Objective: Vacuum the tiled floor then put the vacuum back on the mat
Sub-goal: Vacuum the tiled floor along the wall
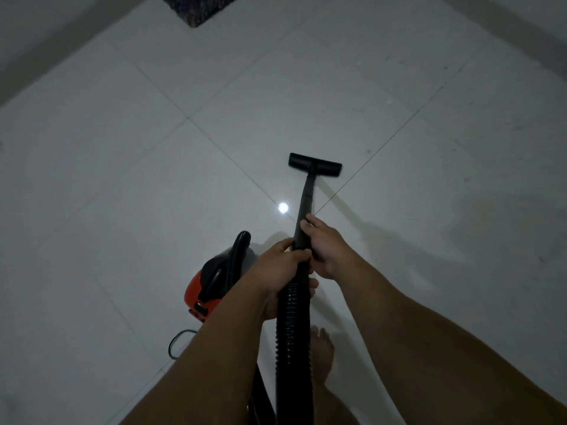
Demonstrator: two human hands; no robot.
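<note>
Left hand (280, 265): grips wand where ribbed hose (293, 338) joins.
Right hand (325, 243): holds rigid wand (306, 194) higher.
Nozzle (315, 164): on tiled floor (122, 148).
Vacuum body (211, 286): probably heavy; lift by handle.
Mat (196, 7): far corner.

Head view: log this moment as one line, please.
phase: vacuuming | left hand: grips hose | right hand: grips wand | nozzle: on tiled floor | canister: behind, left | mat: far edge
</note>
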